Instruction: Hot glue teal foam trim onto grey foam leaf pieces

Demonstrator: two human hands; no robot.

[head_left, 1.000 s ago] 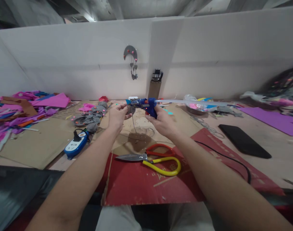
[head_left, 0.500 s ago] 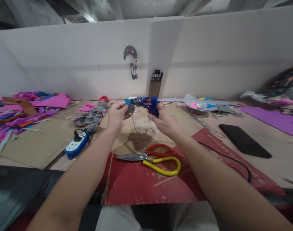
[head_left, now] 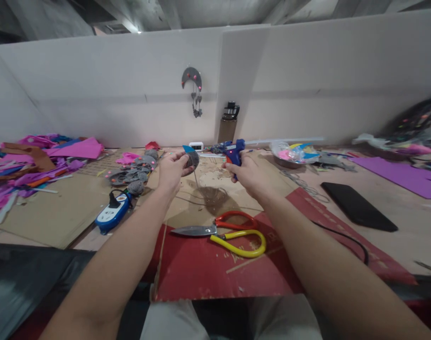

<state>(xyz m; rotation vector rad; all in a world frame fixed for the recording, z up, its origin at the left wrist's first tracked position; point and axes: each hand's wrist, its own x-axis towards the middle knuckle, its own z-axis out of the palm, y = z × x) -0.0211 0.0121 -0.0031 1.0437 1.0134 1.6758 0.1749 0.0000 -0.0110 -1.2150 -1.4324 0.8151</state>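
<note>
My left hand (head_left: pixel 173 171) pinches a small grey felt piece (head_left: pixel 193 159) with a blue tip at its upper edge. A thin grey strand hangs down from the piece. To the right, my right hand (head_left: pixel 246 172) is wrapped round the handle of a blue glue gun (head_left: pixel 233 152), its nozzle toward the left and a long clear glue stick (head_left: pixel 284 140) behind it. The gun is apart from the felt piece. Below both hands lie scissors (head_left: pixel 218 232) with one red and one yellow handle, on red cardboard (head_left: pixel 201 278).
At the left are a blue-and-white power strip (head_left: pixel 112 212), grey felt pieces (head_left: pixel 133 172) and a heap of coloured felt (head_left: pixel 41 160). A black phone (head_left: pixel 359 206) and purple felt (head_left: pixel 402 174) lie right. A bottle (head_left: pixel 228 125) stands behind; a metal bowl (head_left: pixel 293 163) holds scraps.
My right hand has drawn the glue gun to the right, away from the felt piece, and turned it a little. My left hand has stayed nearly still.
</note>
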